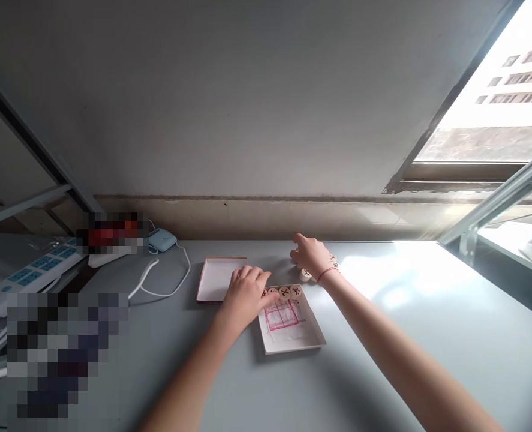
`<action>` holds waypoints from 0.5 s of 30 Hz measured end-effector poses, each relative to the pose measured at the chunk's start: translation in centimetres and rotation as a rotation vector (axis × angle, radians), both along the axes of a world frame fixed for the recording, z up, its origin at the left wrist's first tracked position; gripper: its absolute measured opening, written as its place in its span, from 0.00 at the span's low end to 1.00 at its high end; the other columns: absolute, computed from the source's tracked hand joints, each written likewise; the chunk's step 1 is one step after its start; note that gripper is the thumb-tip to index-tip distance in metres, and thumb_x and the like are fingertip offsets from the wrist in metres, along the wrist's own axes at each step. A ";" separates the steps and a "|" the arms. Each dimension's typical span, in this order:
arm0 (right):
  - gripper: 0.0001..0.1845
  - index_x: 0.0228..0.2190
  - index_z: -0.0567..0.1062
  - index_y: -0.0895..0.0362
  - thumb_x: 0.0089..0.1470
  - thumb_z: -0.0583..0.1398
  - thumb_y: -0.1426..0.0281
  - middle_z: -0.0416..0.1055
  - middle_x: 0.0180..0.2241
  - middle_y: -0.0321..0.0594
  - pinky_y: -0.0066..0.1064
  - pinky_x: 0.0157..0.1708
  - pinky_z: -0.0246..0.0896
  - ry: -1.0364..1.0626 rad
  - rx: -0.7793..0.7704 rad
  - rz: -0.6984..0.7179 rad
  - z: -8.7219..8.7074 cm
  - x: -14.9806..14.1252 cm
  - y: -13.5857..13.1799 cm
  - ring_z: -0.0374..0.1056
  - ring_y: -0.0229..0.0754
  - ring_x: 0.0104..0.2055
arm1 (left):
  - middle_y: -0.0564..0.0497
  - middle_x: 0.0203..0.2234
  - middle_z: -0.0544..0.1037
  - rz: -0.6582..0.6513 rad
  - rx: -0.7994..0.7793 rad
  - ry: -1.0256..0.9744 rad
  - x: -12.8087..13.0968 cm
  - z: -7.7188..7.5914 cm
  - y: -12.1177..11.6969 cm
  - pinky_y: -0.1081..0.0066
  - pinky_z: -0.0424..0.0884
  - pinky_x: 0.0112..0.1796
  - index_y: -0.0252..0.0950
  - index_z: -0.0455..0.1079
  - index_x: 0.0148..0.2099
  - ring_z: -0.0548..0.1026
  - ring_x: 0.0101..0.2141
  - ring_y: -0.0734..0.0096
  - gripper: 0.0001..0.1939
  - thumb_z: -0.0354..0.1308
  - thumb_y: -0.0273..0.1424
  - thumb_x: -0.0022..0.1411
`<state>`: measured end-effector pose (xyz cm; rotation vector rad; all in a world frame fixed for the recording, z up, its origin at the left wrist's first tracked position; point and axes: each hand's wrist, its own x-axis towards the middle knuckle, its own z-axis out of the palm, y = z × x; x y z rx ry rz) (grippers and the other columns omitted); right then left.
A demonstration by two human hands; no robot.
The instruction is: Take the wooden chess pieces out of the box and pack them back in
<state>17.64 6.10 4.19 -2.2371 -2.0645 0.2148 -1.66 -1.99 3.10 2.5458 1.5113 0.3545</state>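
A shallow white box tray (308,343) lies on the grey table, with a red grid printed inside and a row of round wooden game pieces (290,292) along its far edge. My left hand (246,295) rests on the tray's far left corner, fingers curled over the pieces there. My right hand (311,257) reaches past the tray, fingers bent down over several loose round pieces (305,275) on the table. A red string circles my right wrist. A second shallow tray or lid (214,279) lies empty just left of my left hand.
At the far left are a small blue device (162,240) with a white cable (167,292) and a white power strip (32,273). A metal frame (495,201) and a window stand at the right. The wall runs along the table's far edge.
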 end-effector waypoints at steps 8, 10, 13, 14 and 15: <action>0.13 0.38 0.75 0.58 0.49 0.57 0.78 0.75 0.38 0.52 0.31 0.30 0.59 0.012 -0.066 0.015 -0.7 0.1 0.5 0.72 0.52 0.40 | 0.47 0.44 0.76 -0.015 0.061 -0.102 0.2 -0.5 0.3 0.57 0.65 0.50 0.38 0.71 0.50 0.68 0.49 0.57 0.15 0.55 0.36 0.64; 0.12 0.36 0.76 0.59 0.48 0.58 0.79 0.75 0.36 0.52 0.31 0.31 0.59 0.033 -0.073 0.011 -0.6 0.0 0.8 0.73 0.52 0.39 | 0.48 0.43 0.76 -0.022 0.072 -0.114 0.2 -0.8 0.4 0.56 0.65 0.49 0.39 0.73 0.48 0.68 0.48 0.57 0.13 0.56 0.35 0.63; 0.12 0.38 0.76 0.60 0.50 0.58 0.78 0.75 0.37 0.51 0.31 0.33 0.60 0.095 -0.023 0.032 0.1 -0.1 0.5 0.72 0.51 0.41 | 0.48 0.42 0.77 -0.014 0.107 -0.157 0.1 -1.1 0.6 0.57 0.68 0.48 0.40 0.71 0.50 0.70 0.47 0.58 0.13 0.55 0.33 0.63; 0.13 0.40 0.75 0.59 0.52 0.57 0.76 0.75 0.39 0.50 0.30 0.34 0.61 0.116 0.005 0.055 0.5 -0.2 0.0 0.72 0.49 0.42 | 0.48 0.42 0.76 0.005 0.124 -0.186 0.0 -1.1 0.7 0.58 0.68 0.48 0.41 0.70 0.52 0.71 0.46 0.58 0.15 0.55 0.33 0.64; 0.13 0.42 0.74 0.58 0.54 0.57 0.73 0.75 0.40 0.48 0.29 0.35 0.61 0.156 0.037 0.090 0.9 -0.4 -0.7 0.71 0.47 0.43 | 0.48 0.43 0.76 0.027 0.137 -0.221 0.0 -1.0 0.7 0.60 0.70 0.47 0.41 0.68 0.55 0.72 0.46 0.59 0.16 0.54 0.32 0.64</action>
